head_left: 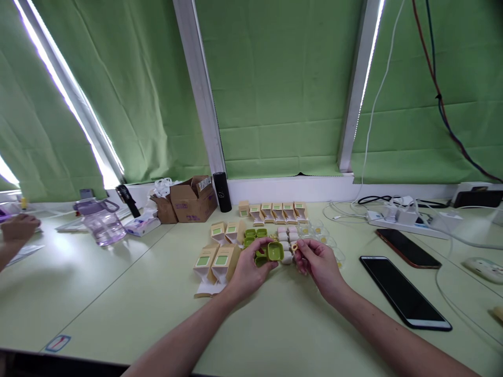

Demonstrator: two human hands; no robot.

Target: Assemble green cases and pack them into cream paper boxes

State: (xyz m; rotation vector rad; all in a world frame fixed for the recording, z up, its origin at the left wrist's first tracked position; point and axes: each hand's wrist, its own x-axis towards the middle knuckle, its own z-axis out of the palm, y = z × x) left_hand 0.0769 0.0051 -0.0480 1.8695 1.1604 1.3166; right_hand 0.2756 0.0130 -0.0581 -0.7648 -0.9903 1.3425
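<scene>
In my left hand point(253, 267) is a small green square cup point(275, 251), tilted so that its hollow side faces me. My right hand point(316, 262) pinches a small yellowish piece point(294, 247) with a dark spot, close to the cup but apart from it. Behind my hands stand more green cups point(255, 233), partly covered by my left fingers. Pale pink and white pieces point(286, 234) are lined up beside them. Clear domed covers point(324, 238) with yellow spots lie beyond my right hand. Open kraft boxes with green labels point(220, 262) stand left of my left hand.
More small boxes point(278, 212) line the back. A cardboard carton point(192, 201), black cylinder point(222, 192) and purple water bottle point(102, 222) stand left. Two phones point(404, 290) and a power strip point(408, 222) with cables lie right. Another person's hand point(19, 226) is at far left.
</scene>
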